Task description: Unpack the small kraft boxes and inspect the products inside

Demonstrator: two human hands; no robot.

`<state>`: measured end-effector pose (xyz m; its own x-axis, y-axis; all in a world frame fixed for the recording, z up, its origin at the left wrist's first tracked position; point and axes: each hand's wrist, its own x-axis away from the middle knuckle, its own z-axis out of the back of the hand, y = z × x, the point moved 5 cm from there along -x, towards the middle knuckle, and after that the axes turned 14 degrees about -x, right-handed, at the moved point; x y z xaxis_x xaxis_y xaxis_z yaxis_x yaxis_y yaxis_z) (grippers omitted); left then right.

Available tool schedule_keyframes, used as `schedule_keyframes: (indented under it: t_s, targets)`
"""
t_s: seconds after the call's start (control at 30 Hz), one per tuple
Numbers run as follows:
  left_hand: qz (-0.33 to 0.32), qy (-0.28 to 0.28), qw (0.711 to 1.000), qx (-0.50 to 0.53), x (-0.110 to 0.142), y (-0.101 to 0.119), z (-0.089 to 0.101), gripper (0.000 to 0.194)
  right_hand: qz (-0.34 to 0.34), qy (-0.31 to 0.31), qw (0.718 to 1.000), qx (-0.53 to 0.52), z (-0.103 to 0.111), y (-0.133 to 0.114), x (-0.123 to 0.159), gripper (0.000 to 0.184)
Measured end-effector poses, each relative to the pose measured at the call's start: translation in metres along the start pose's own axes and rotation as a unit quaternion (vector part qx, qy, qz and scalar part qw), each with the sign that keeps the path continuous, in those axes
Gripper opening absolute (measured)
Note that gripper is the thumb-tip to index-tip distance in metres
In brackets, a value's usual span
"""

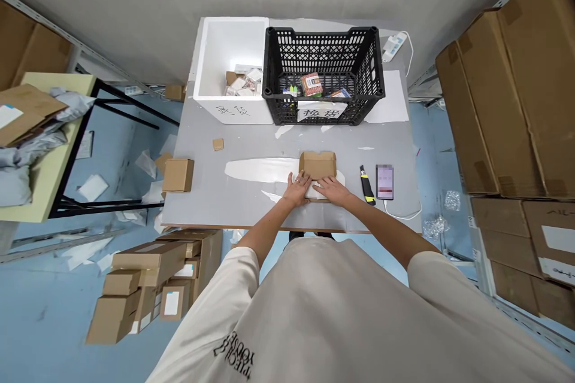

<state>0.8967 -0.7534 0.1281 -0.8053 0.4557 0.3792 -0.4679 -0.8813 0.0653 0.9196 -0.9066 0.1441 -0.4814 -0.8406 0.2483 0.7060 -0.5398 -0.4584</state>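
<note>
A small cardboard box (318,163) lies on the table near its front edge, its flap laid back. Something white shows in it, mostly covered by my hands, and I cannot make out what it is. My left hand (297,190) presses on the left side of the box with its fingers spread. On the right side, my right hand (333,190) lies flat with fingers stretched out over the box. Both hands are open. To the right of them are a yellow-and-black utility knife (367,185) and a phone (385,182) with a white cable.
Along the back of the grey table (206,203) stand a white foam box (233,109) and a black plastic crate (323,36), both with small packages inside. A brown carton (178,175) sits at the left edge, near a tiny box (218,144). Stacked cartons (135,269) crowd the floor.
</note>
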Motion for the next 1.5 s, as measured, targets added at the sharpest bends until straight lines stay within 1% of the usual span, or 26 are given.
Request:
schedule_keyframes:
  t_s: [0.2, 0.37, 0.5, 0.7, 0.83, 0.93, 1.0, 1.07, 1.1, 1.17, 1.2, 1.27, 1.3, 1.33, 1.37, 1.4, 1.43, 1.5]
  targets:
    - [0.003, -0.007, 1.0, -0.005, -0.001, 0.001, -0.001, 0.095, 0.001, 0.0, 1.0, -0.018, 0.002, 0.004, -0.002, 0.03]
    - [0.006, -0.011, 1.0, -0.007, -0.001, 0.002, -0.002, 0.092, 0.051, -0.009, 0.999, 0.004, 0.001, 0.001, -0.002, 0.025]
    - [0.008, -0.012, 1.0, -0.007, -0.001, 0.001, -0.002, 0.093, 0.043, -0.031, 0.998, 0.034, -0.005, 0.001, -0.006, 0.026]
    - [0.009, -0.005, 1.0, -0.001, -0.001, 0.001, -0.003, 0.094, 0.017, -0.031, 0.999, 0.033, -0.008, 0.004, -0.007, 0.034]
    - [0.012, -0.004, 1.0, 0.0, -0.001, 0.001, -0.004, 0.094, -0.001, -0.032, 0.999, 0.012, -0.006, 0.004, -0.005, 0.038]
    - [0.012, -0.01, 1.0, -0.002, -0.001, 0.002, -0.005, 0.093, -0.01, -0.042, 0.999, -0.021, -0.004, 0.001, -0.002, 0.034]
    - [0.012, -0.011, 1.0, -0.003, -0.001, 0.002, -0.004, 0.092, -0.017, -0.038, 0.997, -0.057, 0.002, -0.003, 0.004, 0.031]
    - [0.012, -0.01, 1.0, -0.004, 0.0, 0.002, -0.002, 0.094, -0.029, -0.004, 0.994, -0.104, 0.014, -0.003, 0.015, 0.029]
    - [0.011, -0.01, 1.0, -0.005, 0.0, 0.002, -0.001, 0.094, -0.041, 0.028, 0.99, -0.131, 0.022, -0.002, 0.022, 0.029]
    - [0.01, -0.013, 1.0, -0.007, -0.001, 0.002, 0.002, 0.095, -0.086, 0.118, 0.971, -0.19, 0.038, 0.008, 0.042, 0.029]
    - [0.009, -0.017, 1.0, -0.008, -0.001, 0.002, 0.004, 0.096, -0.12, 0.17, 0.953, -0.219, 0.046, 0.016, 0.054, 0.028]
    - [0.008, -0.024, 1.0, -0.012, -0.001, 0.003, 0.006, 0.096, -0.192, 0.267, 0.904, -0.274, 0.054, 0.037, 0.08, 0.027]
    - [0.008, -0.025, 1.0, -0.014, -0.001, 0.004, 0.008, 0.096, -0.235, 0.311, 0.872, -0.296, 0.054, 0.048, 0.093, 0.027]
    - [0.008, -0.023, 1.0, -0.017, -0.001, 0.005, 0.009, 0.096, -0.279, 0.341, 0.841, -0.314, 0.051, 0.06, 0.105, 0.028]
    - [0.01, -0.019, 1.0, -0.019, -0.001, 0.006, 0.011, 0.096, -0.319, 0.356, 0.815, -0.328, 0.045, 0.071, 0.114, 0.029]
    - [0.015, -0.013, 1.0, -0.02, 0.0, 0.006, 0.012, 0.097, -0.349, 0.356, 0.797, -0.342, 0.038, 0.081, 0.12, 0.03]
    - [0.022, -0.005, 1.0, -0.022, 0.0, 0.007, 0.013, 0.097, -0.371, 0.352, 0.783, -0.354, 0.029, 0.089, 0.123, 0.03]
    - [0.04, 0.007, 0.999, -0.024, 0.002, 0.007, 0.014, 0.097, -0.389, 0.333, 0.774, -0.373, 0.012, 0.102, 0.122, 0.028]
